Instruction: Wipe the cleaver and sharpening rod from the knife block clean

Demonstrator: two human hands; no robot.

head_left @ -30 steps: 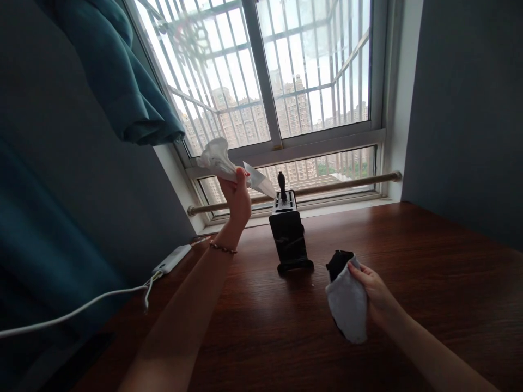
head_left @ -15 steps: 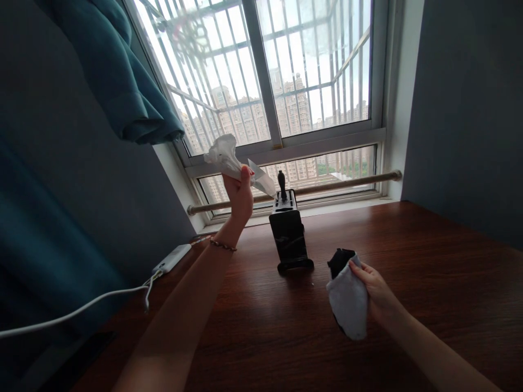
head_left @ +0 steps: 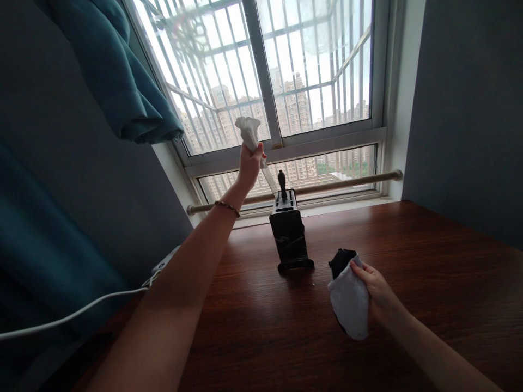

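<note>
My left hand (head_left: pixel 251 163) reaches forward, closed around a knife handle wrapped in a crumpled white tissue (head_left: pixel 248 130). The handle itself is hidden. From under the hand the knife (head_left: pixel 269 182) points down, and its tip meets the left side of the top of a black knife block (head_left: pixel 288 234); whether it is in a slot I cannot tell. Another dark handle (head_left: pixel 281 182) stands upright in the block. On the right, low over the table, my right hand (head_left: pixel 378 291) pinches the edge of a pale grey cloth piece (head_left: pixel 349 305) with a black part at its opening.
The block stands on a brown wooden table (head_left: pixel 253 326) before a barred window (head_left: pixel 318 98). A metal rail (head_left: pixel 347 182) runs behind it. At left are a white power strip (head_left: pixel 165 258), partly behind my arm, its cable (head_left: pixel 73 321) and a blue curtain (head_left: pixel 126 103).
My left hand has moved right and slightly up, and the knife blade has turned from broadside to nearly edge-on and steeper. The right hand and its cloth have barely moved.
</note>
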